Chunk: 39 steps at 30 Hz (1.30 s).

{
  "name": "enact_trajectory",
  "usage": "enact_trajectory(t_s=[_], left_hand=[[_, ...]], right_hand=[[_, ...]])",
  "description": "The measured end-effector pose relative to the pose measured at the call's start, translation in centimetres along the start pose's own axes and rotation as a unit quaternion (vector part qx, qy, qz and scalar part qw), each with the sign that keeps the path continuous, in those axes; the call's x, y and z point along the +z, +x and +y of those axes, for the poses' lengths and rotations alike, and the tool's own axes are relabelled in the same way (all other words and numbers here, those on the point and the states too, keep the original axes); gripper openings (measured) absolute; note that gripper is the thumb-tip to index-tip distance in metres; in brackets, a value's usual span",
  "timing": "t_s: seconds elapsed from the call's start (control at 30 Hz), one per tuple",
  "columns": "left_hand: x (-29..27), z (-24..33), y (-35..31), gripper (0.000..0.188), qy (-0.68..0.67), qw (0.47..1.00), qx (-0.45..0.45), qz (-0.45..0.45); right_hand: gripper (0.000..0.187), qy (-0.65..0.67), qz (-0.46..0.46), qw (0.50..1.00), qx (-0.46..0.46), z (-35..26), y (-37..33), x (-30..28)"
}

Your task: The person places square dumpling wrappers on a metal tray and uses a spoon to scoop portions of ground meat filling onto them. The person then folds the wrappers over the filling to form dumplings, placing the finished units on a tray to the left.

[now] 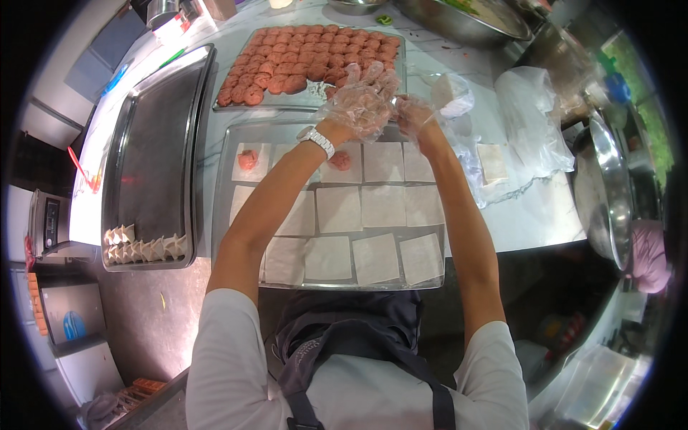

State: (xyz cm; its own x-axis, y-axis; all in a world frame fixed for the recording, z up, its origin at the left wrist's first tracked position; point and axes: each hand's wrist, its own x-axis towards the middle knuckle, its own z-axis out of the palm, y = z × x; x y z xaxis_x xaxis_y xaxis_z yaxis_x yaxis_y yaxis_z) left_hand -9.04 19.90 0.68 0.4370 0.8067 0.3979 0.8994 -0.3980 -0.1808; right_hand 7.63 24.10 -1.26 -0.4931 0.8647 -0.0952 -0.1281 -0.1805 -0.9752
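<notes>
My left hand (362, 104), in a clear plastic glove, is held with its fingers spread over the near right part of a tray of meat filling (308, 50) portioned into round lumps. Close beside it, my right hand (416, 115), also gloved, has its fingers closed; a small shiny bit shows between the hands, too small to name. Below my forearms lies a tray (223, 154) with rows of square dough wrappers (383, 161). One wrapper at its far left bears a lump of filling (248, 159), and another lump (340, 160) sits on a wrapper by my left wrist.
To the left stands a dark baking tray (154, 143) with folded dumplings (147, 247) along its near end. Plastic bags (530, 107) and a lone wrapper (493, 163) lie on the right of the marble table. Metal bowls (466, 21) stand at the back right.
</notes>
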Motion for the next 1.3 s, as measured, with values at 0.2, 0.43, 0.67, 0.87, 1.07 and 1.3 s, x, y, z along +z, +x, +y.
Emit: enact_trajectory(t_s=[0.2,0.43,0.67,0.87,1.07,1.3], left_hand=[[2.0,-0.5,-0.2,0.053,-0.053,0.996,-0.06,0.033],[4.4,-1.6,0.2,0.051,-0.219,0.96,-0.171,-0.025],[4.5,-1.4,-0.3,0.051,-0.113,0.978,-0.148,-0.095],[2.0,-0.9,-0.4,0.048,0.031,0.986,-0.108,-0.124],[2.3,-3.0,-0.3,0.044,-0.033,0.988,-0.141,-0.06],[3.6,-5.6,0.0,0.027,-0.174,0.959,-0.197,0.11]], right_hand=[[0.024,0.032,-0.029,0.999,-0.002,0.7,0.1,-0.6],[0.026,0.031,0.007,0.999,-0.013,0.1,-0.6,0.4],[0.009,0.165,0.042,0.981,0.088,-0.5,0.2,0.2],[0.013,0.158,0.021,0.983,0.09,0.0,1.0,-1.6],[0.016,0.032,0.073,0.995,0.062,0.5,0.4,-1.7],[0.023,-0.033,-0.009,0.999,-0.034,0.0,-0.5,-2.5]])
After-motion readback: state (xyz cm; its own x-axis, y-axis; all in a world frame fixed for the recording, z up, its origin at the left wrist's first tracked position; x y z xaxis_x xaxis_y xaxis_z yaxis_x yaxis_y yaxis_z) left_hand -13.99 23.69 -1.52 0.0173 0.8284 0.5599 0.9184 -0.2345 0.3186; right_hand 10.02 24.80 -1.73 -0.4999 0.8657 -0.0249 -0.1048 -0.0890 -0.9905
